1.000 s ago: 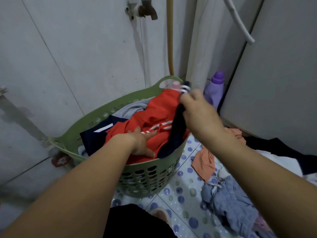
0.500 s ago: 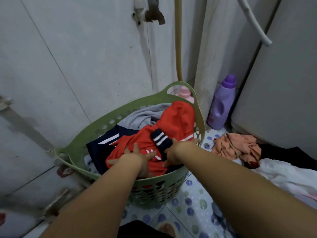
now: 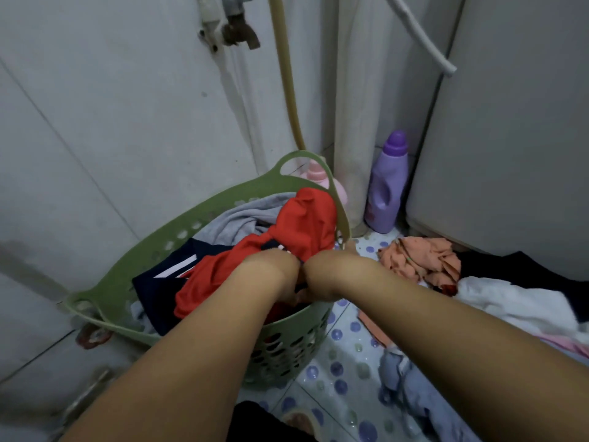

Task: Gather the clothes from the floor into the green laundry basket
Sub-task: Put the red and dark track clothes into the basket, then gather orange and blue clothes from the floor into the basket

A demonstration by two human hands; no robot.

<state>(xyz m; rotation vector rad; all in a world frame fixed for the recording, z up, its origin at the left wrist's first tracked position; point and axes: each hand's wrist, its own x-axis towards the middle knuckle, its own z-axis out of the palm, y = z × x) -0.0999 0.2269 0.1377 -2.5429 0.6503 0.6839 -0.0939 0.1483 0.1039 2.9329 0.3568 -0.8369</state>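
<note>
The green laundry basket (image 3: 223,199) stands against the wall, filled with a red garment (image 3: 306,224), a navy one with white stripes (image 3: 159,288) and a grey one (image 3: 236,221). My left hand (image 3: 274,272) and my right hand (image 3: 322,275) are side by side, bent down into the near side of the pile, and their fingers are buried in the clothes. On the floor to the right lie an orange cloth (image 3: 420,260), a white cloth (image 3: 516,304), a black cloth (image 3: 510,266) and a blue-grey garment (image 3: 414,393).
A purple bottle (image 3: 387,186) and a pink bottle (image 3: 315,173) stand in the corner behind the basket. A white appliance (image 3: 510,154) fills the right side. A tap (image 3: 236,27) and a yellowish hose (image 3: 287,74) hang on the wall above the basket.
My right hand has brought the dark striped garment down from above the rim into the basket. Both hands have sunk deeper into the pile and now sit together.
</note>
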